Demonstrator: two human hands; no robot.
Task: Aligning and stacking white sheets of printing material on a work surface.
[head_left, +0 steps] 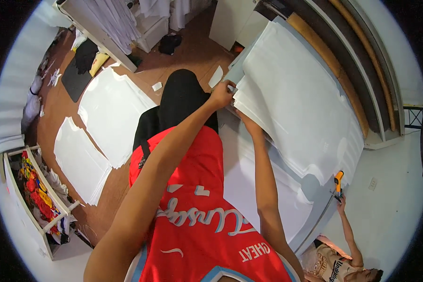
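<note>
A stack of large white shirt-panel sheets [291, 89] lies on a grey-topped table [310, 185], its near left edge curling up in several layers. My left hand [222, 95] is closed at the corner of that edge, fingers pinching the layers. Just to the right and nearer me, my right hand [249, 123] reaches under the same edge; its fingers are mostly hidden beneath the sheets. Another white sheet [263, 188] lies on the near side of the table, below my right forearm. I cannot tell whether the sheets are paper or cloth.
On the brown floor at left lie two piles of white panels [115, 110]. A rack of coloured cloth scraps [37, 197] stands at the lower left. At the lower right another person's hand [341, 203] touches an orange and black pistol-shaped tool [338, 181]. Curved-looking boards [333, 51] line the far right.
</note>
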